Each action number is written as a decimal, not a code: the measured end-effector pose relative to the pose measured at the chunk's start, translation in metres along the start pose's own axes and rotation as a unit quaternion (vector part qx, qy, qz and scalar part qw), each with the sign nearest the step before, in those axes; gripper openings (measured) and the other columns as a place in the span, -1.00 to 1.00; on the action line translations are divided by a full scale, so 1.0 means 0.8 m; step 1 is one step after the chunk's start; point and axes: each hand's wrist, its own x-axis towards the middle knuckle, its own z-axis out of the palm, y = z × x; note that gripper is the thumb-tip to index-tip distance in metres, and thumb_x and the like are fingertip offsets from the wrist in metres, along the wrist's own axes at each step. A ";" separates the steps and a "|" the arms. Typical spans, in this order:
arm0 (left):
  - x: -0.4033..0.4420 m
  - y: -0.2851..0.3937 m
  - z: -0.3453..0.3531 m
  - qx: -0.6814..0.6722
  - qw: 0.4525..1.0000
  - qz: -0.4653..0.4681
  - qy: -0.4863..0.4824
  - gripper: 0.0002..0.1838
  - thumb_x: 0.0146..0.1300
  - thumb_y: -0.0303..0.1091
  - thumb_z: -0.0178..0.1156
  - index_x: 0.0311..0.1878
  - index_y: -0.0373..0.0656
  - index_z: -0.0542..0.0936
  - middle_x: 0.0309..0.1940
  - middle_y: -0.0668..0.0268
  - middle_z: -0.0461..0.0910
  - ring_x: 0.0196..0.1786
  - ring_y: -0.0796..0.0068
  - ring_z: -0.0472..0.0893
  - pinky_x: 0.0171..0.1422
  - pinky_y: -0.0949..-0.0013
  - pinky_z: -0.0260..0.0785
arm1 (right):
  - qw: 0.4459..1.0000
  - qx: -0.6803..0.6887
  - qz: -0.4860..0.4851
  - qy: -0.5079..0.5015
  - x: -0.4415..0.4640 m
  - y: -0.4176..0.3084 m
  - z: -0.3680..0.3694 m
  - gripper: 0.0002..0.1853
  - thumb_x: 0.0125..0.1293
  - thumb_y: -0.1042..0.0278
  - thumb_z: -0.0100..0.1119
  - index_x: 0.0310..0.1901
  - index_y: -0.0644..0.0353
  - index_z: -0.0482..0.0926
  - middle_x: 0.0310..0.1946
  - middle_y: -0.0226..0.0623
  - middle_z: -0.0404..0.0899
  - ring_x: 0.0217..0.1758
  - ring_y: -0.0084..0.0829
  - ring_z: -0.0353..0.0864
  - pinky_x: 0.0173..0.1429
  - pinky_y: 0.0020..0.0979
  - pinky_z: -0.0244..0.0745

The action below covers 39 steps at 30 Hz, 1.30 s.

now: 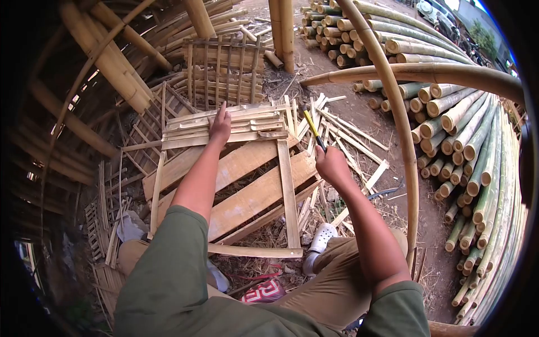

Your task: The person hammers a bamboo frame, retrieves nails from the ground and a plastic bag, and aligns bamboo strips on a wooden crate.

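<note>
Several split bamboo slats [191, 130] lie side by side across the far end of a low bench of wide planks [247, 205]. My left hand [220, 124] rests on these slats, one finger stretched forward. In my right hand [332, 164], to the right of the bench, is a hammer with a yellow and black handle [312, 124]; its head is up near the slats' right end. A long strip [289, 194] runs down the bench's right side and meets another strip [255, 251] at the near edge.
Stacked bamboo poles [471, 146] fill the right side. A curved pole [393, 101] arches upright near my right arm. Loose offcuts [353, 135] litter the ground right of the bench. A slatted bamboo frame [224, 73] stands beyond. A red patterned bag [264, 292] lies between my legs.
</note>
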 end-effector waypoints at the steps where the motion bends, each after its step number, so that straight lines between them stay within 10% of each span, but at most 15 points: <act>1: 0.004 -0.008 -0.003 -0.020 0.999 0.027 0.034 -0.39 0.49 -0.06 -0.19 0.56 0.06 0.10 0.54 0.20 0.14 0.62 0.23 -0.04 0.61 -0.11 -0.61 | 1.000 -0.007 -0.005 0.009 0.001 0.002 0.004 -0.47 0.46 0.06 -0.03 -0.33 0.50 0.61 -0.42 0.29 0.60 -0.28 0.24 0.62 -0.09 0.05 0.51; 7: -0.095 0.020 -0.165 0.184 0.978 0.055 -0.080 -0.31 0.39 -0.11 0.02 0.54 0.01 0.11 0.56 0.17 0.07 0.64 0.22 -0.11 0.59 -0.24 -0.57 | 0.997 0.052 0.031 -0.056 -0.005 0.004 0.023 -0.47 0.42 0.02 0.08 -0.40 0.47 0.58 -0.50 0.16 0.61 -0.36 0.09 0.68 -0.14 -0.03 0.53; 14: -0.254 -0.050 -0.303 0.366 0.883 -0.293 -0.019 -0.07 0.27 0.13 0.16 0.53 -0.23 0.06 0.55 0.04 0.06 0.62 0.03 -0.06 0.56 -0.36 -0.40 | 0.992 0.037 0.028 -0.115 -0.042 0.011 0.077 -0.42 0.13 -0.05 0.45 -0.35 0.48 0.55 -0.39 0.18 0.63 -0.27 0.03 0.68 -0.09 -0.08 0.54; 16: -0.267 -0.090 -0.301 0.353 0.831 -0.411 -0.130 0.02 0.25 0.23 0.16 0.53 -0.31 0.02 0.54 -0.04 0.04 0.59 -0.07 0.01 0.57 -0.25 -0.15 | 0.994 0.040 0.020 -0.102 -0.048 0.013 0.092 -0.42 0.05 0.02 0.53 -0.27 0.48 0.53 -0.28 0.18 0.62 -0.14 0.01 0.67 -0.05 -0.10 0.53; 22: -0.305 -0.193 -0.263 0.259 0.920 -0.287 0.066 -0.28 0.37 0.11 0.08 0.39 -0.26 0.29 0.41 -0.11 0.26 0.33 -0.12 0.44 0.33 -0.03 0.35 | 0.993 0.080 0.018 -0.081 -0.091 -0.016 0.086 -0.54 -0.03 0.33 0.55 -0.22 0.44 0.50 -0.30 0.04 0.63 -0.23 -0.16 0.67 -0.10 -0.21 0.56; 25: -0.310 -0.154 -0.274 0.247 0.931 -0.246 0.110 -0.58 0.38 -0.04 0.13 0.01 -0.25 0.54 -0.19 -0.10 0.65 -0.08 -0.19 0.63 -0.01 -0.09 0.48 | 0.992 0.099 0.017 -0.075 -0.083 -0.014 0.097 -0.62 0.01 0.40 0.50 -0.28 0.39 0.47 -0.39 -0.11 0.60 -0.35 -0.29 0.63 -0.23 -0.26 0.55; 35: -0.339 -0.144 -0.362 0.125 0.947 -0.248 0.165 -0.60 0.34 -0.03 0.16 -0.09 -0.24 0.60 -0.13 -0.06 0.65 0.02 -0.13 0.60 0.06 -0.06 0.44 | 0.973 0.220 -0.017 -0.072 -0.115 -0.091 0.075 -0.69 0.07 0.60 0.42 -0.32 0.22 0.40 -0.44 -0.38 0.52 -0.44 -0.55 0.54 -0.41 -0.45 0.46; 39: -0.385 -0.123 -0.471 -0.073 0.930 -0.312 0.180 -0.64 0.36 -0.16 0.22 0.03 -0.26 0.61 -0.27 0.24 0.68 -0.26 0.39 0.71 -0.35 0.25 0.56 | 0.936 0.302 -0.059 -0.168 -0.111 -0.132 0.104 -0.66 0.11 0.62 0.38 -0.30 0.14 0.34 -0.42 -0.36 0.56 -0.44 -0.55 0.57 -0.42 -0.46 0.48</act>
